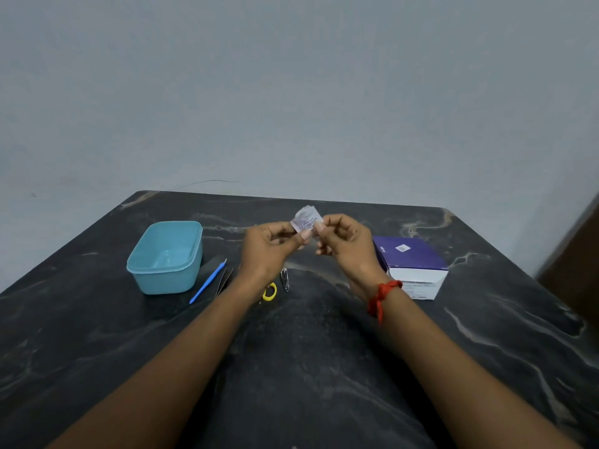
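Note:
A small white sachet with purple print (306,218) is held up above the dark marble table (97,335), near its middle. My left hand (270,246) pinches the sachet's lower left edge between thumb and fingers. My right hand (345,241) pinches its right edge, fingers curled. A red thread is tied round my right wrist. The sachet's lower part is hidden behind my fingertips.
A light blue plastic tub (167,257) stands at the left. A blue-handled pointed tool (207,281), dark flat strips, a yellow ring (269,292) and a small metal clip (285,279) lie beneath my left hand. A purple and white box (413,267) sits at the right.

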